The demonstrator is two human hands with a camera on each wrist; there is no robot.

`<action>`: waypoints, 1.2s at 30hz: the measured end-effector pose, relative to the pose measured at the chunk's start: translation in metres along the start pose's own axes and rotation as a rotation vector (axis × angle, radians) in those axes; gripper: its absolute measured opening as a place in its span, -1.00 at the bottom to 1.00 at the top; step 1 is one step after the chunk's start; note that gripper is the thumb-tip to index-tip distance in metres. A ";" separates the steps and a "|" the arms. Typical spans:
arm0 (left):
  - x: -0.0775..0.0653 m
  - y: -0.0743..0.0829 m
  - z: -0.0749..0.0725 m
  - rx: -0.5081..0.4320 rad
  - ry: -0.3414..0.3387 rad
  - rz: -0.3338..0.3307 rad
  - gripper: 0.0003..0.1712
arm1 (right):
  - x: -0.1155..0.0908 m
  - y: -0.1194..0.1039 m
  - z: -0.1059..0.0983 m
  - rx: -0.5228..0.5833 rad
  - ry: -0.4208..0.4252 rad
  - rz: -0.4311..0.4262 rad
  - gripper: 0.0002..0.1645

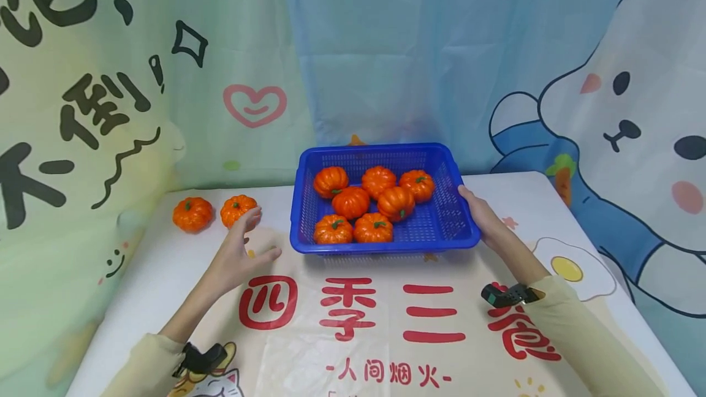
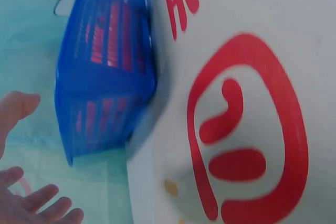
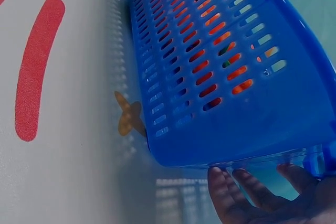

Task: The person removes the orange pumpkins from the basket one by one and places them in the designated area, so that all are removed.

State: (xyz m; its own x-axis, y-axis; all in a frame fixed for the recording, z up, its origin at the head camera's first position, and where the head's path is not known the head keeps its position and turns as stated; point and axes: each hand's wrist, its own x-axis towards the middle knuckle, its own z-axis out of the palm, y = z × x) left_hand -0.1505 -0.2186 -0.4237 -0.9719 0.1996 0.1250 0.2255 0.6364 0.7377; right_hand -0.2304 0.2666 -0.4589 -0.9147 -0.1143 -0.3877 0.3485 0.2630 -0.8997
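Note:
A blue plastic basket (image 1: 441,225) with slotted walls stands on the table, holding several small orange pumpkins (image 1: 352,202) with green stems. My right hand (image 1: 488,219) is at the basket's right end. In the right wrist view, its extended fingers (image 3: 252,187) touch the end wall below the rim. Off the basket's left end, my left hand (image 1: 239,256) is held apart with thumb and fingers spread, nothing between them. Beyond its fingertips lies a loose pumpkin (image 1: 237,209), partly covered by the hand, and another pumpkin (image 1: 192,214) sits farther left.
The white table (image 1: 138,287) carries a printed mat with red characters (image 1: 347,308). A cartoon curtain (image 1: 364,66) hangs right behind the table and basket. Dark bands with small devices (image 1: 204,360) are on both wrists.

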 end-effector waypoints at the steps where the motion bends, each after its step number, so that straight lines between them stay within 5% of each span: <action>1: -0.002 0.002 0.001 -0.004 -0.001 0.007 0.00 | 0.000 0.000 0.001 -0.003 -0.002 -0.003 0.03; 7: -0.004 0.014 0.004 -0.035 -0.044 0.043 -0.11 | 0.001 0.001 0.002 -0.028 -0.006 -0.012 0.04; 17: 0.016 0.059 0.006 -0.155 -0.302 0.100 -0.22 | 0.003 0.002 0.004 -0.037 -0.007 -0.017 0.04; 21: 0.050 0.080 0.009 -0.079 -0.441 0.111 -0.27 | 0.002 0.001 0.001 -0.024 -0.014 -0.015 0.04; 25: 0.100 0.093 0.022 0.036 -0.571 0.138 -0.33 | 0.000 -0.001 -0.003 -0.002 -0.004 -0.007 0.06; 29: 0.145 0.095 0.040 0.067 -0.618 0.096 -0.37 | -0.001 0.000 -0.006 -0.011 0.004 -0.002 0.05; 36: 0.179 0.081 0.065 0.069 -0.670 -0.028 -0.32 | 0.001 0.003 -0.001 0.000 -0.016 -0.002 0.04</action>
State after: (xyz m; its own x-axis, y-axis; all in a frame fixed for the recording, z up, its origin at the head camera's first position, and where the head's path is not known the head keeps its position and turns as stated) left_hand -0.3015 -0.0834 -0.3845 -0.7306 0.5870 -0.3487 0.2259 0.6898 0.6879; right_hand -0.2306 0.2682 -0.4615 -0.9122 -0.1300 -0.3886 0.3461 0.2631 -0.9005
